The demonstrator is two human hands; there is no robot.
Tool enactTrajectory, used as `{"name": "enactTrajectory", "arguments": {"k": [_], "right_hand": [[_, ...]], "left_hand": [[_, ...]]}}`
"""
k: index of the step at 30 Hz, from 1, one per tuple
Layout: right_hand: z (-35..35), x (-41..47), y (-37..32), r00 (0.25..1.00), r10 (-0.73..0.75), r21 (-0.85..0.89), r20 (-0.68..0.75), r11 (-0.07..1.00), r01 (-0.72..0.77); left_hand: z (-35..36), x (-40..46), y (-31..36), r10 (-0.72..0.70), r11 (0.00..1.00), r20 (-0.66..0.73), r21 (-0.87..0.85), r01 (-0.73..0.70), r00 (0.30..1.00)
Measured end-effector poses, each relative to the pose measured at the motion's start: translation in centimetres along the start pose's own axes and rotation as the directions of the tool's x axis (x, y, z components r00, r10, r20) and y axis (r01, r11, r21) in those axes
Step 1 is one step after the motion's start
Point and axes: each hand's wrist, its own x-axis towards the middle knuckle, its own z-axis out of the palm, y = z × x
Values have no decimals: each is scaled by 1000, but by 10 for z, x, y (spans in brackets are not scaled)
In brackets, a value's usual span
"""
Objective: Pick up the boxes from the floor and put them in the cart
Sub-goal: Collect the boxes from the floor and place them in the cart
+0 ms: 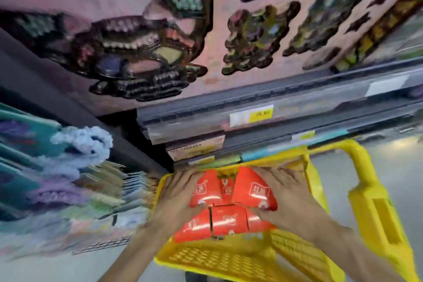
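Note:
Several red boxes (229,204) with white print are bunched together over the yellow plastic cart (219,261), inside its basket. My left hand (178,192) presses the bundle from the left side and my right hand (283,192) from the right, fingers spread over the upper boxes. Both forearms reach in from the bottom of the view. The lower boxes sit level with the basket's near wall; whether they rest on its floor is hidden. The view is blurred by motion.
The cart's yellow handle (364,167) rises at the right. Grey shelf edges with a yellow price tag (251,117) run just behind the basket. Hanging packets (68,167) fill the left, a pink display board (183,30) looms above, grey floor (393,167) lies at the right.

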Motion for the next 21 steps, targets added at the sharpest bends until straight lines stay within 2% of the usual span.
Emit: {"name": "enactTrajectory", "arguments": {"k": [6,9,17,21], "right_hand": [[11,27,-10,981,-115,5,155,993,116],[18,42,-15,965,-151,-11,213,988,157],[44,60,-11,957,-200,85,210,979,186],[44,56,-8,955,-233,60,185,972,226]], "left_hand": [[-11,-7,-3,61,997,46,-42,-59,997],[-12,-10,-6,45,998,43,-45,-44,998],[-8,-10,-6,47,998,19,-37,-47,999],[-9,-11,0,46,999,34,-16,-46,998]]}}
